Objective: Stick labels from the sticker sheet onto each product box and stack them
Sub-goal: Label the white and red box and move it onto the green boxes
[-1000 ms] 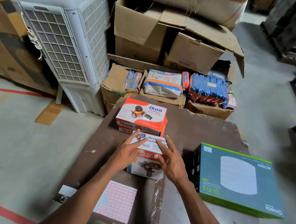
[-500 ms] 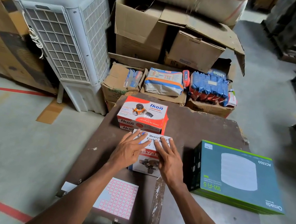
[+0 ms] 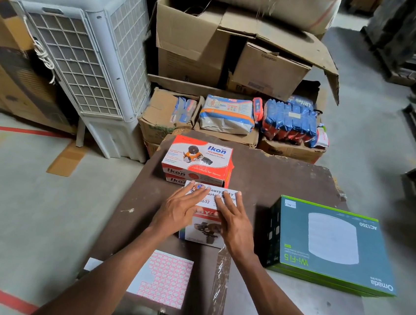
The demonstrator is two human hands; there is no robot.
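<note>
On the dark brown desk (image 3: 276,180), seen from the head camera, we find both hands laid flat on the top of a white carton sealer box (image 3: 204,231). Our left hand (image 3: 179,209) and our right hand (image 3: 234,224) lie side by side with fingers straight and spread, pressing on the box top and grasping nothing. Just behind this box, touching or nearly so, stands a stack of red and white Ikon tape dispenser boxes (image 3: 198,162). Nearer to us, left of centre, the sticker sheet (image 3: 163,278) lies flat on the desk, its pink-edged labels in rows, partly hidden under our left forearm. To the right, apart from the hands, rests a large teal Omada Wi-Fi box (image 3: 331,244). Beyond the desk we see a white air cooler (image 3: 84,54) and open cardboard cartons (image 3: 196,40) on the floor.
</note>
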